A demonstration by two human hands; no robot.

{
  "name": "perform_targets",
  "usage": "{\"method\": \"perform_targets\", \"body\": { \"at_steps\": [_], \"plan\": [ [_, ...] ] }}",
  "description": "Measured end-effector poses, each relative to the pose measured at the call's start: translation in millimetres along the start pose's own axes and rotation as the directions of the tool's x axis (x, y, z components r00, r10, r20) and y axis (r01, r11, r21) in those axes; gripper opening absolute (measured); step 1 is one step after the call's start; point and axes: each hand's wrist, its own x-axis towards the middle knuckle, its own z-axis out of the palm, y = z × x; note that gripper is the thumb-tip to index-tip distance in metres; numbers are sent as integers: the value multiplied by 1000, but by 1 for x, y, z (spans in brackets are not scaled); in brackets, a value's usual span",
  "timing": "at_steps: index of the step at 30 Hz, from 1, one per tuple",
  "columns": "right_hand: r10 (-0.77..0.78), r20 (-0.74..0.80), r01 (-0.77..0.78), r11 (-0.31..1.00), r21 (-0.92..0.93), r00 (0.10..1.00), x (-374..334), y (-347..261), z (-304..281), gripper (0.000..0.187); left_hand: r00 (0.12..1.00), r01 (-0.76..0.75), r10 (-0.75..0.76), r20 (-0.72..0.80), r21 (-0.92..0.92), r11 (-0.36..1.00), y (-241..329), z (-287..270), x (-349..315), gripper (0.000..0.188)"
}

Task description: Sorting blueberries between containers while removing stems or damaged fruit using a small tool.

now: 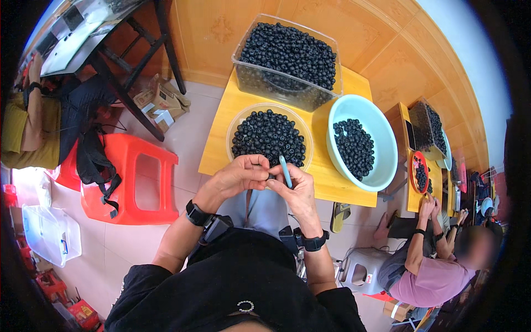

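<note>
My left hand (pixel 239 176) is closed in a pinch at a small black bead-like piece (pixel 270 176). Facing it, my right hand (pixel 297 192) grips a slim light blue pen-shaped tool (pixel 286 170), and its thumb also meets the black piece. Both hands hover at the near rim of a round shallow tray (pixel 234 123) on the yellow table (pixel 218 149). Heaped in that tray are many black round beads (pixel 267 135), some showing a hole. A pale blue basin (pixel 385 130) to the right holds more of them.
Behind the tray stands a clear plastic box (pixel 265 77) full of black beads. A red stool (pixel 121 185) with a black strap is on the left, near a seated person (pixel 33 124). Another person (pixel 434 276) sits at the right by a red-rimmed tray (pixel 416 182).
</note>
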Motion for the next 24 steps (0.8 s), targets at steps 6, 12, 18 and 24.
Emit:
{"method": "perform_targets", "body": {
  "at_steps": [6, 12, 18, 24],
  "plan": [
    [217, -19, -210, 963, 168, 976, -9, -4, 5, 12, 994, 108, -108, 19, 31, 994, -1, 1, -7, 17],
    [61, -52, -60, 998, 23, 997, -19, 5, -1, 13, 995, 79, -70, -68, 139, 987, -9, 12, -4, 16],
    [-222, -372, 53, 909, -414, 901, 8, -6, -78, 16, 896, -143, 334, -295, 518, 843, 13, -16, -14, 11],
    [-387, -542, 2, 815, -580, 746, 34, -29, -138, 26, 791, -188, 504, -347, 646, 740, 25, -22, -22, 10]
  ]
}}
